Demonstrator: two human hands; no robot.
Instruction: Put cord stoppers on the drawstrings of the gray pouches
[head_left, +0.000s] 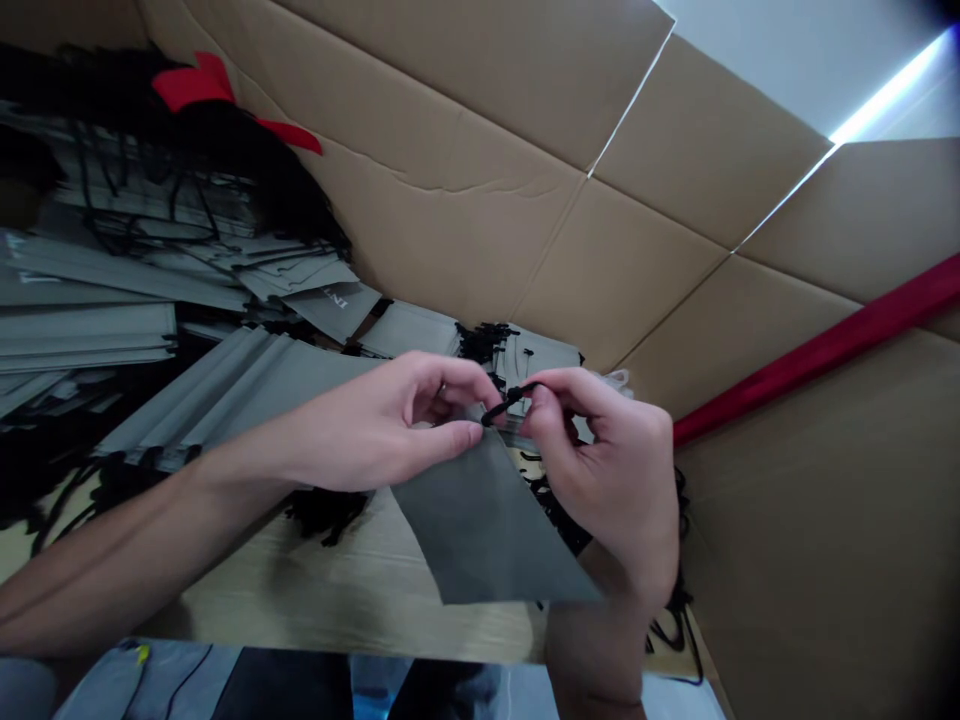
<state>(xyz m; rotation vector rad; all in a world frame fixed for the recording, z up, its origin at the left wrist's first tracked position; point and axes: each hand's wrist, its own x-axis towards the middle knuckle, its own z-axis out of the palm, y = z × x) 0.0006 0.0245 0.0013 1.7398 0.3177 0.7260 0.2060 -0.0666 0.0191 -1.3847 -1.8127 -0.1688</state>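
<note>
A grey drawstring pouch (495, 530) hangs tilted below my hands, its lower edge above the table. My left hand (405, 425) pinches its top corner between thumb and fingers, where a black cord (514, 396) comes out. With thumb and forefinger, my right hand (607, 450) grips the other end of that short, knotted length of cord. My right forearm rises from below, partly behind the pouch. Left of my left hand lies a row of overlapping grey pouches (240, 385) with black cords at their lower ends.
Stacks of grey pouches (90, 330) and a heap of black cords (247, 150) with a red strip (195, 88) fill the left. More pouches (412, 330) lie behind my hands. Cardboard walls (465, 150) enclose the wooden table (360, 610); a red band (817, 345) crosses the right wall.
</note>
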